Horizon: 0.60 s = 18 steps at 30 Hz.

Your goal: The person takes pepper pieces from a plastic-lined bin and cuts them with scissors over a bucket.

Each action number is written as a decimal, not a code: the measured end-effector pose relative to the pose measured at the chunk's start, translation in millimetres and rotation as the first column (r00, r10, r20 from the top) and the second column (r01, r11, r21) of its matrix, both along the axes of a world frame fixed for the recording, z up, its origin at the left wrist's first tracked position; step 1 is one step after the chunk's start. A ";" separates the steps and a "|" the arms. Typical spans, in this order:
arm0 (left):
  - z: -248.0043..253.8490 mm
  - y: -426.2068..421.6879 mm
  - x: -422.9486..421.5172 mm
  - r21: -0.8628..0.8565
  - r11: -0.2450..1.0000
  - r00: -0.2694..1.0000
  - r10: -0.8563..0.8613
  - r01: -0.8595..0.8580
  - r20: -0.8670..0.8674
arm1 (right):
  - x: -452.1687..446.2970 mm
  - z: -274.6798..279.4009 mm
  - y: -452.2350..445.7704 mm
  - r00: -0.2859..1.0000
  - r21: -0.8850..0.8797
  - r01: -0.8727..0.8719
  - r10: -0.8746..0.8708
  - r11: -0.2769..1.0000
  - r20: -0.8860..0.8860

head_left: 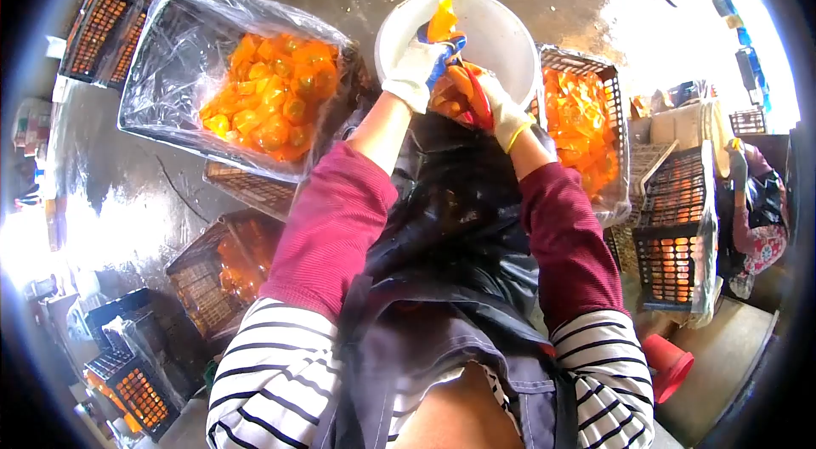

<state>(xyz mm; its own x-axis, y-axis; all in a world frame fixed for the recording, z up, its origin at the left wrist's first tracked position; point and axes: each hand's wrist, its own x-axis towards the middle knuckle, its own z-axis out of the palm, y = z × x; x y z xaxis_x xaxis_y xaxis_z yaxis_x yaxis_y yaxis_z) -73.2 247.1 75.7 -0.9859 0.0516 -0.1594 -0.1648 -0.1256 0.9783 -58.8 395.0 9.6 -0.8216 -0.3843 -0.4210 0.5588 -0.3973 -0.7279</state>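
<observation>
My left hand, in a white glove with blue on the fingers, is closed on a yellow-orange piece that sticks up over a white bucket. Close beside it, my right hand, also gloved, is closed around a red-handled tool; the tool's working end is hidden. Orange material shows between the two hands, and I cannot make out whether it is held. Left of the bucket, a plastic-lined crate holds a heap of glossy orange pieces.
A black crate with orange contents stands right of the bucket. Stacked crates of orange items are farther right, near another person. More crates stand at lower left. A red container is at lower right. The floor looks wet.
</observation>
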 end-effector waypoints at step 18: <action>-63.2 -247.4 41.5 -0.168 0.807 0.822 0.537 -0.566 -0.189 | 15.4 48.1 11.0 0.982 -0.076 0.124 -0.134 0.989 -0.130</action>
